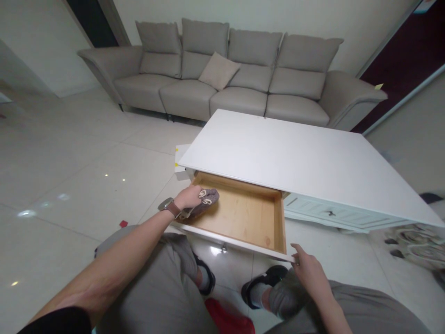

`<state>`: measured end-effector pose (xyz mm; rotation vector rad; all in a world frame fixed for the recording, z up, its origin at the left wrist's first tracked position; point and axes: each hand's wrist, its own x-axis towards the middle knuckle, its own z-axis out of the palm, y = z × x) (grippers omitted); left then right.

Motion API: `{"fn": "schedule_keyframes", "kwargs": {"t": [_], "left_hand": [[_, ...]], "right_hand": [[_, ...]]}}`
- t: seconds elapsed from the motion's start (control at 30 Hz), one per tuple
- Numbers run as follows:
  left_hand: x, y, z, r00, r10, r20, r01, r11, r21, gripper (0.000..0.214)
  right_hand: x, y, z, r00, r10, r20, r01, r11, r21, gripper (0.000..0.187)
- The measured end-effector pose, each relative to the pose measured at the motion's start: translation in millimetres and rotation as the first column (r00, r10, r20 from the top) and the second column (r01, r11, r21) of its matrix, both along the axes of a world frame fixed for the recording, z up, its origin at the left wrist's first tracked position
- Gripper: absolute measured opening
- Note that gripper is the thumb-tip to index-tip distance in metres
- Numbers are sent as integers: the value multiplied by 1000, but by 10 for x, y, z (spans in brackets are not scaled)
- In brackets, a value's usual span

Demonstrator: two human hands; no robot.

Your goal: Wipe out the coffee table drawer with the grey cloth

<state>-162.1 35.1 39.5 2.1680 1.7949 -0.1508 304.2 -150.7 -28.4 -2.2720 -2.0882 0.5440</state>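
A white coffee table (pixel 295 157) has a wooden drawer (pixel 243 215) pulled out toward me. My left hand (pixel 189 197) is closed on a grey cloth (pixel 206 202) and presses it against the drawer's left inner corner. A watch with a brown strap sits on that wrist. My right hand (pixel 308 269) touches the drawer's white front panel at its right corner, fingers curled at the edge. The inside of the drawer holds nothing but the cloth.
A long beige sofa (pixel 229 79) with a loose cushion stands behind the table. Glossy white tiles cover the floor (pixel 76 185). A second, shut drawer (pixel 327 213) is to the right. Slippers lie at far right (pixel 417 243). My knees and sandalled feet are under the drawer.
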Motion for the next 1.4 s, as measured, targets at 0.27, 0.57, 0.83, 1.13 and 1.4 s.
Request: {"fn": "schedule_keyframes", "kwargs": {"t": [0.27,0.57,0.83,1.13,1.4], "left_hand": [[389,43,-69,997,-70,-44,77,980,183,30],[900,74,-1115,977,-191,-96,169,965,-202,109],[1020,163,-1296,974,-152,-169,136,985,-106,96],[684,540,-1316,987,-21,-156,15,999,-40,83],[770,595,-1334,971,-157,-179,161,987,8,66]], "right_hand": [[-16,19,38,1000,-4,-16,3,999,-33,54],[4,2,-11,1000,-10,-17,10,1000,-29,53],[-51,19,11,1000,-21,11,21,998,-66,55],[-144,39,126,998,-41,45,46,992,-117,52],[-242,54,269,997,-4,71,17,985,-174,52]]}}
